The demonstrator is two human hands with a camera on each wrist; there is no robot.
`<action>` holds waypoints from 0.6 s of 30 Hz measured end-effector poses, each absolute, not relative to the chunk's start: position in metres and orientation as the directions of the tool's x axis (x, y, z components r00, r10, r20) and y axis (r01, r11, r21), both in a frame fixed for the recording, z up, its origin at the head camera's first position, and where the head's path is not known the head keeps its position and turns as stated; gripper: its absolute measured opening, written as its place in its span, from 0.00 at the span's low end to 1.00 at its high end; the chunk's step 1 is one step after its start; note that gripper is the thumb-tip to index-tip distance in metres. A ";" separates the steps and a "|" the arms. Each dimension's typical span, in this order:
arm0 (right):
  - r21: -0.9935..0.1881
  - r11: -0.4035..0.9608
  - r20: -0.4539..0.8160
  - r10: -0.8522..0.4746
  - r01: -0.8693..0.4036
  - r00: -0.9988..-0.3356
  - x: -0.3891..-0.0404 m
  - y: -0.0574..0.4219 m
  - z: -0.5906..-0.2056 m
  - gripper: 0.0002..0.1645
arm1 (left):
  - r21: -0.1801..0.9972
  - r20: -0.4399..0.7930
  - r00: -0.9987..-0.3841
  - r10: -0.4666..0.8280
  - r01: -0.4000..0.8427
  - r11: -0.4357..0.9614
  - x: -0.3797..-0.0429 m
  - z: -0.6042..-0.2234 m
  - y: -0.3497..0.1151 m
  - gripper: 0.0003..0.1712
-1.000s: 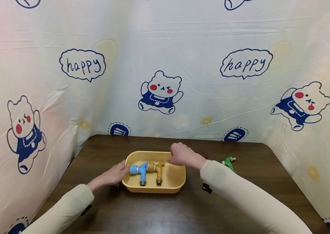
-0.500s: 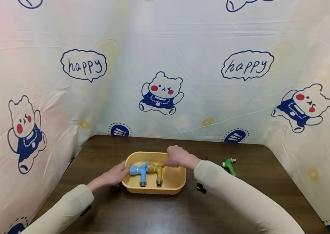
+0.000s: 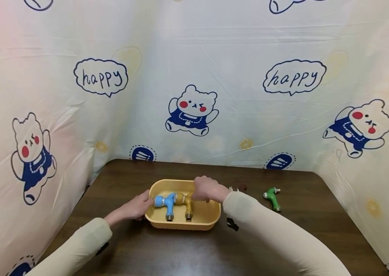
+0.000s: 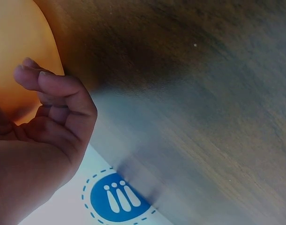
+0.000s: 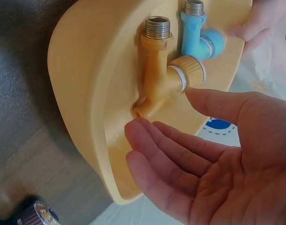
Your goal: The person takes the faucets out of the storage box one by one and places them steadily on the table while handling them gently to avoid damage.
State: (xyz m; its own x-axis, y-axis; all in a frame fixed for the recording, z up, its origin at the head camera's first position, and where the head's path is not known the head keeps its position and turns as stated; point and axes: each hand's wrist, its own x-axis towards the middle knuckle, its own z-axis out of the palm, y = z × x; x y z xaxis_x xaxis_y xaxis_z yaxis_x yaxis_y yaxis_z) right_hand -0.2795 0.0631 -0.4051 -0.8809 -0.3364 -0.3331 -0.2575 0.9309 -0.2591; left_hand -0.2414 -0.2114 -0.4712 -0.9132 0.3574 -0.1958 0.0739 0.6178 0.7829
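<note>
A yellow plastic basin [image 3: 208,214] stands on the dark wooden table. Two taps lie side by side in it: a light-blue tap [image 3: 169,209] on the left and a mustard-yellow tap [image 3: 188,211], both with metal threaded ends. My left hand [image 3: 137,205] grips the basin's left rim, thumb over the edge and fingers outside. In the right wrist view my right hand [image 5: 213,154] reaches in over the basin with fingers loosely bent and spread from the thumb. The thumb tip is right at the yellow tap's knob [image 5: 192,72], the fingertips close to its spout.
A green tap [image 3: 273,199] lies on the table right of the basin. Behind the right wrist a dark reddish-brown thing [image 3: 242,188] is partly hidden. Patterned cloth [image 3: 191,153] hangs around the table's back and sides.
My right hand has moved left and slightly down toward the yellow tap, uncovering more of the green tap and the reddish-brown thing. The left hand has kept its grip on the basin.
</note>
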 end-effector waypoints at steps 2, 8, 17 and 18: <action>-0.269 0.930 -0.344 -0.336 -0.251 -0.877 -0.280 0.062 -0.408 0.20 | 0.784 -0.192 -0.913 0.359 0.077 0.615 -0.241 -0.472 -0.211 0.21; -0.244 0.939 -0.369 -0.320 -0.242 -0.873 -0.283 0.055 -0.414 0.19 | 0.800 -0.188 -0.903 0.387 0.087 0.594 -0.243 -0.472 -0.213 0.22; -0.239 0.946 -0.404 -0.302 -0.219 -0.864 -0.284 0.046 -0.420 0.15 | 0.819 -0.144 -0.875 0.462 0.157 0.552 -0.252 -0.488 -0.225 0.25; -0.237 0.946 -0.406 -0.303 -0.220 -0.862 -0.284 0.045 -0.419 0.14 | 0.816 -0.161 -0.885 0.437 0.130 0.564 -0.248 -0.480 -0.221 0.24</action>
State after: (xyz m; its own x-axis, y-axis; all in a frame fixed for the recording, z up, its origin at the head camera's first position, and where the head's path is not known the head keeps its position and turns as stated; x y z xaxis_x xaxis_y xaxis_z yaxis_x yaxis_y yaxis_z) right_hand -0.2843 0.0450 -0.4194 -0.8624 -0.3027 -0.4058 -0.2204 0.9461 -0.2374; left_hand -0.2480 -0.2214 -0.4801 -0.8847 0.4374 -0.1615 0.1297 0.5635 0.8159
